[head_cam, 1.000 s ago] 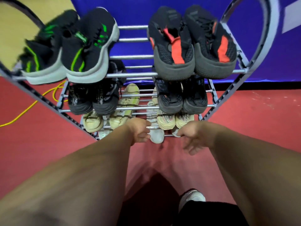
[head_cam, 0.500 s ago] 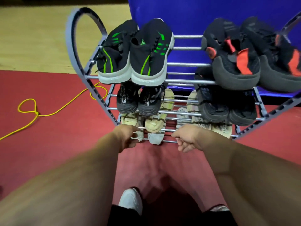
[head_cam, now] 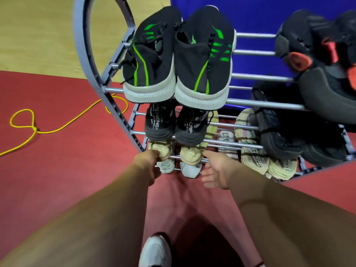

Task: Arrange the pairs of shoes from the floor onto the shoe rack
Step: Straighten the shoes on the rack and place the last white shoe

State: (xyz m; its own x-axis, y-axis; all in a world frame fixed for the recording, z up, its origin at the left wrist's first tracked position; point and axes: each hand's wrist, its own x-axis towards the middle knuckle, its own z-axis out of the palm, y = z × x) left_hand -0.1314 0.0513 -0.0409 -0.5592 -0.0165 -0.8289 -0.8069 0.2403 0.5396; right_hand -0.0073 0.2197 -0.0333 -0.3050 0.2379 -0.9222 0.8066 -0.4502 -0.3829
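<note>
Since earlier my view swings left, left hand [head_cam: 148,166] pinching a beige shoe [head_cam: 160,151], right hand [head_cam: 217,170] open and empty, shoe rack [head_cam: 260,102] nearly filled.

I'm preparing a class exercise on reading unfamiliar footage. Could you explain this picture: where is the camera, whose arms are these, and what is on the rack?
The camera sits on a person's head, looking down along both bare arms. The left hand and right hand reach the low front of a grey shoe rack. The left touches a beige shoe; whether it grips is unclear. The right is open, holding nothing. Up top stand black-and-green sneakers and black-and-red sneakers. A yellow cord lies on the floor.
</note>
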